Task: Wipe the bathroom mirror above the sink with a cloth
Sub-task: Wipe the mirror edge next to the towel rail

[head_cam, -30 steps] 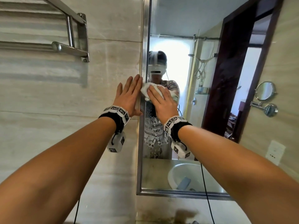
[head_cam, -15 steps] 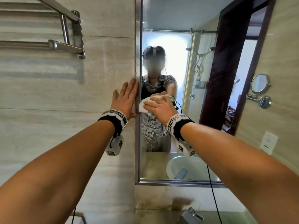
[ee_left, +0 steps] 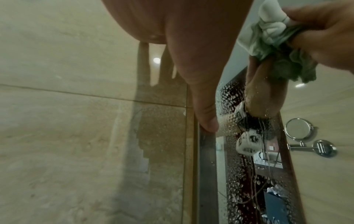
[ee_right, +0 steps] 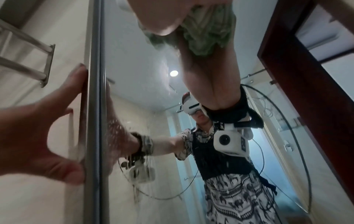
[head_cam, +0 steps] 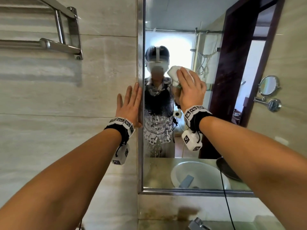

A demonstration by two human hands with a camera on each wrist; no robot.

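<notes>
The mirror (head_cam: pixel 182 39) hangs on the tiled wall in a steel frame (head_cam: pixel 140 63). My right hand (head_cam: pixel 191 90) grips a bunched white and green cloth (head_cam: pixel 174 73) and presses it on the glass, left of the mirror's middle. In the left wrist view the right hand's fingers (ee_left: pixel 325 30) curl round the cloth (ee_left: pixel 272 39). The cloth (ee_right: pixel 208 30) also shows under the palm in the right wrist view. My left hand (head_cam: pixel 131 103) lies flat on the wall tile, fingers straight, its edge against the frame. Water drops (ee_left: pixel 233 189) cover the glass lower left.
A steel towel rail (head_cam: pixel 58 45) juts from the wall at the upper left. A round swing-arm mirror (head_cam: pixel 268 85) is fixed to the right wall. The sink (head_cam: pixel 199 175) shows as a reflection, and the tap (head_cam: pixel 197 224) sits below the mirror.
My right hand has slid the cloth to the right and upward, away from the mirror's left edge. The left hand has stayed flat on the wall by the frame.
</notes>
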